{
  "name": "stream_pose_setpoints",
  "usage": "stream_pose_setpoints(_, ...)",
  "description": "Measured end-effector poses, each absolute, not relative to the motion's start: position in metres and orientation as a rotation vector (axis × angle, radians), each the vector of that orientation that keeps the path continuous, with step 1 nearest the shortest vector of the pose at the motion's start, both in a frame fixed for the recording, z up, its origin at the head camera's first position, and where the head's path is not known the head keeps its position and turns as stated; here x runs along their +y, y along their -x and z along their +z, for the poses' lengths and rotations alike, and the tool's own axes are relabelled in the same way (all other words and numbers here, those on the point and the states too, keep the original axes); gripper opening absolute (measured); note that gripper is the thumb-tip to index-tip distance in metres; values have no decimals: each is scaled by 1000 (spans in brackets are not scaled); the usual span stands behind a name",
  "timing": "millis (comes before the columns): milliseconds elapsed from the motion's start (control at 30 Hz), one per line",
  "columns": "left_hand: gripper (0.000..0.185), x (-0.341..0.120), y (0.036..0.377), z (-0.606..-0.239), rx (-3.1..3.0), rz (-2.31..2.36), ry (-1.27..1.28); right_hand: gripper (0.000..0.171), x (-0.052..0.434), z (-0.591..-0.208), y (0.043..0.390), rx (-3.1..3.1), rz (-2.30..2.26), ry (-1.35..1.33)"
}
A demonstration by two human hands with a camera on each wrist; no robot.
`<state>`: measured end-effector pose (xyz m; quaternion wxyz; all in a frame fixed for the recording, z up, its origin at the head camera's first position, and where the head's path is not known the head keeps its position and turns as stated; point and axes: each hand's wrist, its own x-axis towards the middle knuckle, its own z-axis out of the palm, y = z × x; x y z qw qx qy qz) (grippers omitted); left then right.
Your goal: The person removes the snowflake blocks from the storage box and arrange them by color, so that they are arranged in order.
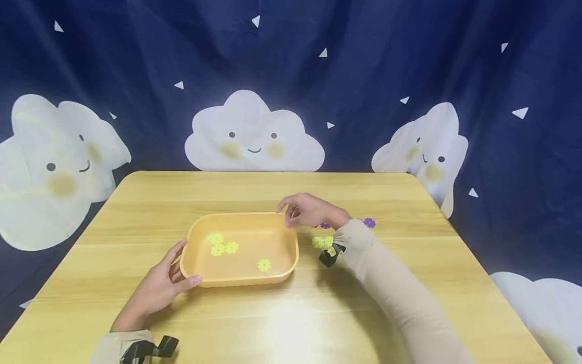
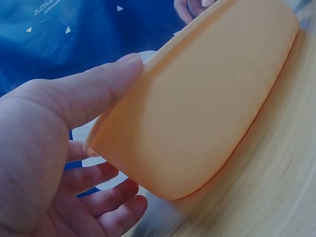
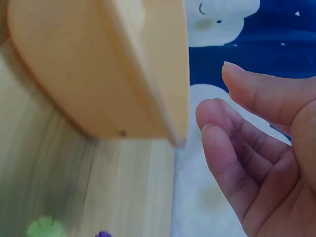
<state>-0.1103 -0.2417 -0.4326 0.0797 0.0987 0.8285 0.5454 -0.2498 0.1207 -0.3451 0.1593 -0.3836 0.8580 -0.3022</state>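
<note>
A shallow orange tray sits near the middle of the wooden surface, with four yellow-green flower pieces lying in it: three bunched toward its left part, one alone nearer the front rim.

The left hand is at the tray's near left corner. Its thumb lies along the front rim and its fingers reach up beside the left wall; the left wrist view shows the thumb pressed on the rim and the other fingers loosely bent under the corner, so the hand holds that corner lightly rather than clenching it.

The right hand hovers at the tray's far right corner, fingers bent downward over the rim. In the right wrist view its fingers are relaxed and slightly curled, just beside the tray's edge, not touching it and with nothing between them.

On the surface just right of the tray lie two more yellow-green pieces. A purple piece lies farther right, beyond the sleeve, and another purple piece peeks out under the right wrist.
</note>
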Motion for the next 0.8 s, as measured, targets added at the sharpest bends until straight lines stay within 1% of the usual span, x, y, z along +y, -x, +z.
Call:
stream_pose_setpoints(200,102,-240,111,-432,2482,1625,-287,36,104,-345,252,2444,-851,1073)
stream_pose_setpoints(467,103,-243,104,-436,2524,1569,-270,45,79,-353,253,2355,-828,1054)
stream_pose_setpoints(800,102,-242,111,-432,2515,1585,-317,46,57,-353,263,2310,-795,1056)
